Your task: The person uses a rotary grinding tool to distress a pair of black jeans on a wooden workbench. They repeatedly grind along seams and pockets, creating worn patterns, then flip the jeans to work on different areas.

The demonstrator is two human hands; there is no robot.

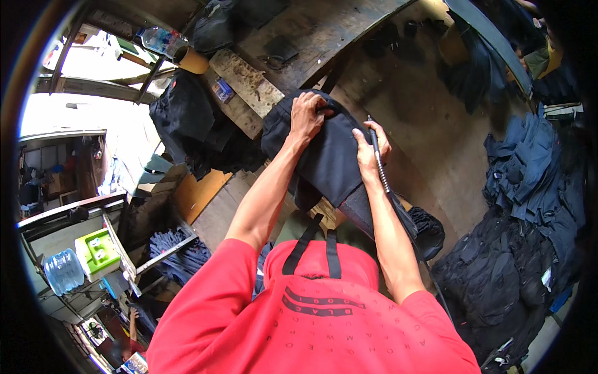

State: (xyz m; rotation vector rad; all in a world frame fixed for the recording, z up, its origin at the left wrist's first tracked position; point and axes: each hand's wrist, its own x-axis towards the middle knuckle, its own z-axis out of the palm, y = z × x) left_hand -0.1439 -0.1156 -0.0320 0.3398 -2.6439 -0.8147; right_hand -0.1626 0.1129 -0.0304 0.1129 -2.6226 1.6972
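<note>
In front of me a black garment [330,156], seemingly trousers, lies folded over a support that it mostly hides. My left hand [306,117] is closed on its upper edge, fingers curled over the cloth near a band. My right hand [375,149] grips a slim pen-like tool [375,138] beside the garment's right edge. The tool's thin tip points up and away from me. A spring-like sleeve [382,171] comes from its lower end, and a dark cord runs on along my right forearm. Whether the tip touches the cloth I cannot tell.
Beyond the garment are a worn board [246,81], a small blue packet [222,90] and a wooden table [324,37] with scissors [272,61]. Dark clothes [187,118] hang at left; a large clothing pile [511,249] lies at right. Another person's arm [133,324] shows lower left.
</note>
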